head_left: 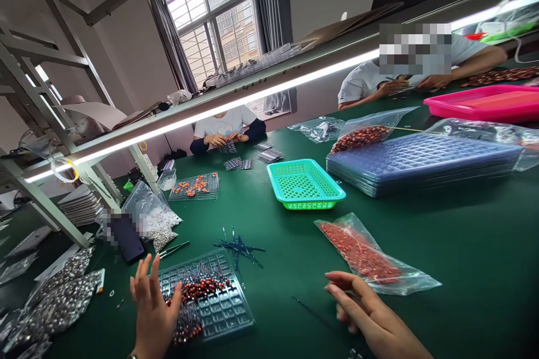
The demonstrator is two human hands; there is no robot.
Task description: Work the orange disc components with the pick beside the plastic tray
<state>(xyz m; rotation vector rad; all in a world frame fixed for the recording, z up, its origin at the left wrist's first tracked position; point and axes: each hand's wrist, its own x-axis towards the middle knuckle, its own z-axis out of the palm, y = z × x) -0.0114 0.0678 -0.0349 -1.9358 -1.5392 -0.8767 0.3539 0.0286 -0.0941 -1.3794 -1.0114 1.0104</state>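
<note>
My left hand [154, 311] is open, its fingers raised and spread over the left edge of a clear compartment tray [229, 314]. Many thin dark stems with red and black bead-like ends [206, 290] lie heaped in that tray. Lower right, my right hand [370, 317] hovers with its front fingers stretched out and the others bent; I see nothing held in it. A thin dark stick [314, 311] lies on the green table just left of those fingers. Beyond the right hand is a clear bag of small red pieces [362, 252].
Dark sticks [240, 248] lie loosely beyond the tray, near tweezers [174, 249]. A green basket [307, 179] stands mid-table, with stacked blue trays [421, 160] to its right. Bags of silvery pieces [63, 297] lie left. A lit shelf [210, 115] crosses above; two people sit opposite.
</note>
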